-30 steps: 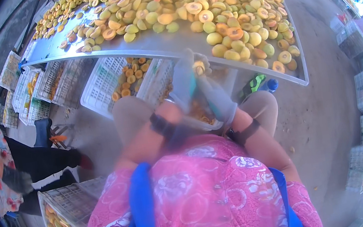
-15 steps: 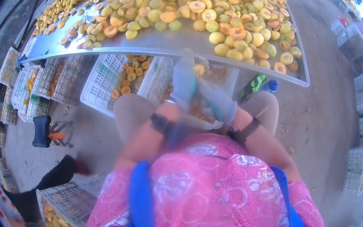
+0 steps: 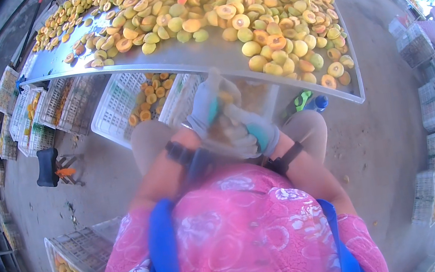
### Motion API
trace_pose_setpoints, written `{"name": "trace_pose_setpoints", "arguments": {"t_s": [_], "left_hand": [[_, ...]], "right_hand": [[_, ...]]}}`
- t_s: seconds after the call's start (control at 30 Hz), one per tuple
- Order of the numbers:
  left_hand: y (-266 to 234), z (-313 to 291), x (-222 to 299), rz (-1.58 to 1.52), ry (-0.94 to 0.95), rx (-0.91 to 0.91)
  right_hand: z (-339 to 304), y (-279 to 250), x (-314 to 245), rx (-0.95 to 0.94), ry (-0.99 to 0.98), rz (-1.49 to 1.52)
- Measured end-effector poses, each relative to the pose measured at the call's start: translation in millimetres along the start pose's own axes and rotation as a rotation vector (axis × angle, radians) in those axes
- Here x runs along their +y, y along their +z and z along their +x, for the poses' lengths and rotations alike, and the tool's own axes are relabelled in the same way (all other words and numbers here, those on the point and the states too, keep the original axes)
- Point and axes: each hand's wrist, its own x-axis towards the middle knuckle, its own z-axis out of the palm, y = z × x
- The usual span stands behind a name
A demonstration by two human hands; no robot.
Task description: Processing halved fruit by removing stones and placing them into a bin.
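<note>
changed: right hand point(image 3: 251, 132) now turned, finger curl showing; both hands seem busy on one fruit piece point(image 3: 227, 97) just off the table's point(image 3: 176, 52) near edge | grip: left hand point(image 3: 206, 103) pinching that blurred fruit piece, right curled, contents can't tell | textures: smooth metal table, rounded yellow-green fruit halves point(image 3: 226, 11) upon it, perforated plastic crate point(image 3: 109, 108) below its edge

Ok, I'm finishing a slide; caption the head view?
Left hand and right hand, gloved, close together beside a table heaped with yellowish fruit.
</note>
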Motion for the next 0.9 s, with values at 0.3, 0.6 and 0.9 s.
{"name": "trace_pose_setpoints", "arguments": {"t_s": [0.3, 0.6, 0.9], "left_hand": [[-9.6, 4.7, -17.8, 0.445, 0.200, 0.011], [-15.7, 11.1, -33.9, -0.261, 0.040, 0.162], [-78.2, 42.7, 48.7, 1.265, 0.497, 0.515]], "right_hand": [[6.7, -8.6, 6.8, 0.074, 0.057, -0.014], [8.5, -21.1, 0.3, -0.314, 0.138, 0.224], [41.2, -98.0, 24.5, 0.291, -0.106, -0.078]]}}
